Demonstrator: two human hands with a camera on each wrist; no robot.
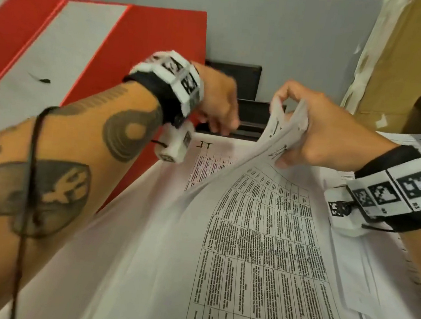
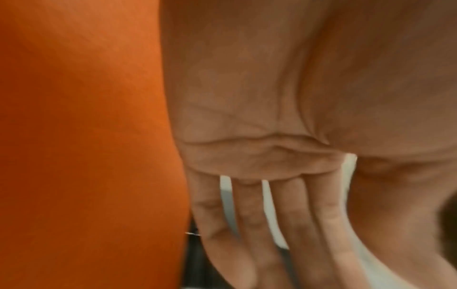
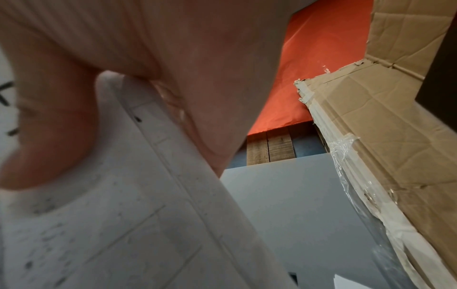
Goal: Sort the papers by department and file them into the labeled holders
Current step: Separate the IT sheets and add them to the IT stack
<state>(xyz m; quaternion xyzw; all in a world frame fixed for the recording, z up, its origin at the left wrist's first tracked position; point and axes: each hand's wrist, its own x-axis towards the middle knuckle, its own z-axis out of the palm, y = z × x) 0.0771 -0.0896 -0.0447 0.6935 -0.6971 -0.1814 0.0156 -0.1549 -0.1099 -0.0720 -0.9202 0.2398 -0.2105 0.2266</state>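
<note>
A stack of printed papers (image 1: 260, 242) with dense tables lies in front of me. My right hand (image 1: 295, 132) pinches the far edge of several sheets (image 1: 278, 125) and lifts them, so they curl upward; the right wrist view shows that hand (image 3: 173, 58) against the lifted sheets (image 3: 123, 215). Underneath lies a sheet hand-marked "IT" (image 1: 205, 145). My left hand (image 1: 219, 118) hovers at the far edge of that sheet, just before a black holder (image 1: 250, 116). Its fingers (image 2: 252, 224) are nearly straight and hold nothing.
Red-and-white holders (image 1: 91, 50) stand slanted along the left. A grey partition (image 1: 282, 37) closes the back. A taped cardboard box (image 1: 409, 63) rises at the right, with more loose papers (image 1: 419, 139) below it.
</note>
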